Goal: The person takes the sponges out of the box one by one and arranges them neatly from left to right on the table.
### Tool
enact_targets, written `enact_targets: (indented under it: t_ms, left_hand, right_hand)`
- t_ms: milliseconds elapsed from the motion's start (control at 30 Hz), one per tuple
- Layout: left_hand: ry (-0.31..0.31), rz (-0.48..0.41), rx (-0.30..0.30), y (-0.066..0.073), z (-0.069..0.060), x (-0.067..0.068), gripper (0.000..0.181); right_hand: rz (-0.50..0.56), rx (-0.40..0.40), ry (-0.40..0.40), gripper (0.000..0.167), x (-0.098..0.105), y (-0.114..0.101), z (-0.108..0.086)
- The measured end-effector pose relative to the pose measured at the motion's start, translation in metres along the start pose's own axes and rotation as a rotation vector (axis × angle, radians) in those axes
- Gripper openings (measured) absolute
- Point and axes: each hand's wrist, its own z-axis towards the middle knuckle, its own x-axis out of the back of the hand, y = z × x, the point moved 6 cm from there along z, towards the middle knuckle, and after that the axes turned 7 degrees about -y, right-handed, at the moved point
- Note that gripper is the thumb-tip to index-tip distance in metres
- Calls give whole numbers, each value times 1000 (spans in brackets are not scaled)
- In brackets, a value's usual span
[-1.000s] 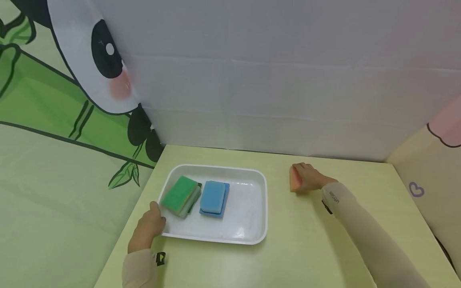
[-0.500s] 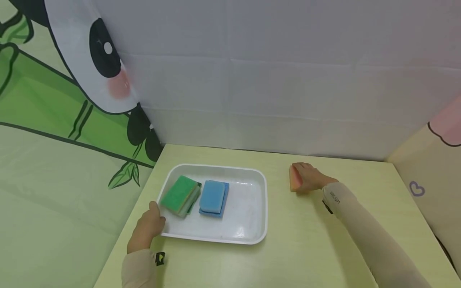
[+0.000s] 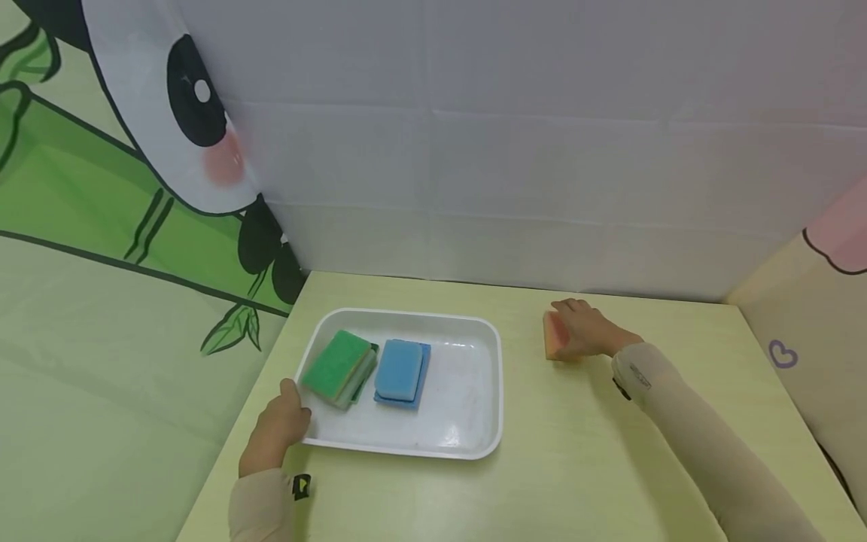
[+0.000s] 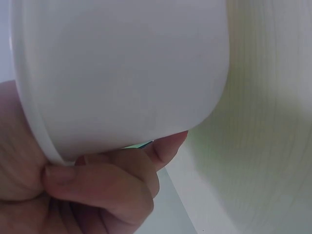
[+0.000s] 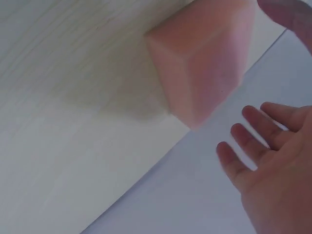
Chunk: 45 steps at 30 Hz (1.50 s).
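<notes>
A white tray point(image 3: 467, 406) lies on the table; my left hand point(image 3: 275, 427) grips its left rim. In the left wrist view, the thumb and curled fingers of that hand point(image 4: 105, 187) hold the tray's edge point(image 4: 126, 73). My right hand point(image 3: 591, 331) is at an orange-pink sponge block point(image 3: 552, 339) right of the tray. The right wrist view shows this block point(image 5: 214, 63) standing on the table, with the fingers of the right hand point(image 5: 278, 165) spread and apart from it. Its thumb shows at the upper right corner, near the block.
Inside the tray, a green sponge stack point(image 3: 339, 367) leans at the left, next to a light blue sponge point(image 3: 400, 370) on a darker blue piece. The pale yellow table point(image 3: 542, 482) meets a white cloth wall point(image 3: 515, 188) at the back. Printed cloth hangs at both sides.
My right hand has loosened from the sponge block and shifted slightly up and right. The block stays in place. My left hand and the tray have not moved.
</notes>
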Motion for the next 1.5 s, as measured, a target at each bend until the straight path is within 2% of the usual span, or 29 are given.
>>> enact_targets:
  t_ms: [233, 367, 633, 1000, 1133, 1500]
  left_hand:
    - [6, -12, 12, 7, 1, -3, 37]
    - [19, -16, 23, 10, 1, -5, 38]
    - [26, -33, 25, 16, 2, -9, 39]
    - [28, -40, 24, 18, 3, -11, 41]
    - [24, -36, 28, 16, 4, -12, 41]
    - [28, -42, 18, 17, 4, -12, 40]
  right_hand:
    - [-42, 47, 101, 82, 14, -10, -15]
    - [-108, 81, 147, 77, 21, -18, -25]
    - [-156, 28, 172, 68, 25, -32, -50]
    - [-235, -10, 205, 79, 21, -57, -81]
    - [-223, -24, 204, 79, 20, -64, -84]
    - [-213, 5, 216, 76, 28, -75, -81]
